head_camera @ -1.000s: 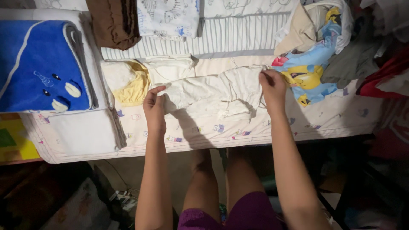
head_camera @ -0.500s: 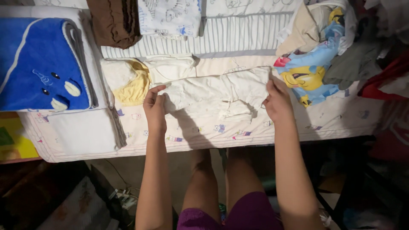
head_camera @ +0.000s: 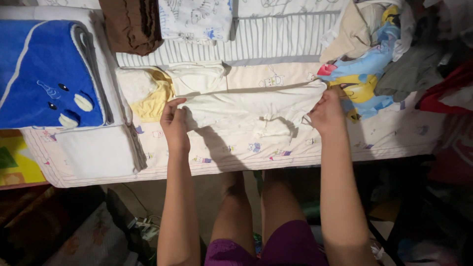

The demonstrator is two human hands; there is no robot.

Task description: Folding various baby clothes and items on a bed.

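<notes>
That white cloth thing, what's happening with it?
A person is holding a small cream-white garment stretched out between both hands over a printed bed sheet. The left hand pinches one end and the right hand grips the other. Beside the left hand sit folded pale clothes and a blue towel; an unfolded pile of clothes lies near the right hand.

Two hands at work, the left hand [head_camera: 173,123] and the right hand [head_camera: 326,114], sharing one cream garment [head_camera: 251,106]. One blue hooded towel [head_camera: 47,74] at the mattress's left edge, one folded white cloth [head_camera: 96,152] at its near left corner, one brown piece [head_camera: 130,24] at the far edge, one yellow-and-white garment [head_camera: 148,93], and one loose heap of clothes [head_camera: 379,49] at the far right corner.
</notes>
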